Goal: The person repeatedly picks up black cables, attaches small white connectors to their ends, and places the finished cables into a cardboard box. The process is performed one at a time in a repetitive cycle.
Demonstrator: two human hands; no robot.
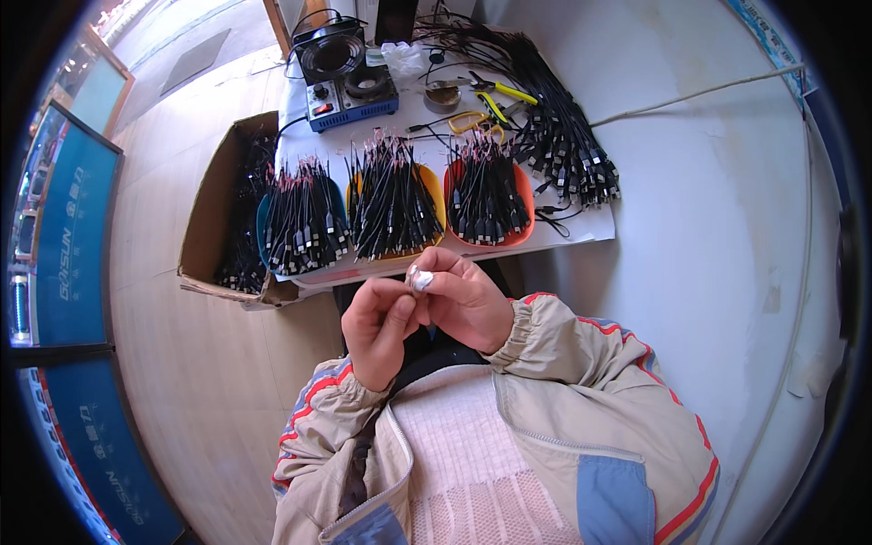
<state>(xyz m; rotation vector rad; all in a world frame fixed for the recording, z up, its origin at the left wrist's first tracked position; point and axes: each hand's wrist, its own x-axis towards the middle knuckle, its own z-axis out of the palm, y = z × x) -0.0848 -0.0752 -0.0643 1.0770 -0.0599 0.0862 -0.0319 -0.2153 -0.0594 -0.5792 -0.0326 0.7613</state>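
Left grip (375, 331) and right grip (470, 305) meet in front of the person's body, before the near edge of the tabletop (589, 229); both are closed, thumb against fingers, on a small white piece (421, 280) — shiny, partly covered by the fingertips, and too small for its kind to be told. The piece sits between the two grips, held clear of the tabletop, over the person's lap; both wrists emerge from the cuffs of a beige jacket (581, 350) with red and blue stripes along the sleeves.

Three tubs stand in a row along the near side: a teal tub (262, 238) at left, a yellow tub (438, 204) in the middle, an orange tub (525, 204) at right; each is packed with short black cables (392, 204), plugs toward the person, thin reddish wire ends toward the far side. A large heap of black cables (563, 150) lies to the right of the tubs; yellow-handled pliers (516, 93) and a round tin (442, 102) rest beside it. Farther back, at left, stands a blue box (359, 111) with a red switch; a crumpled bag (404, 60) lies near it. Left of the tabletop — just beside the teal tub — a cardboard box (202, 227) holds more dark cables.
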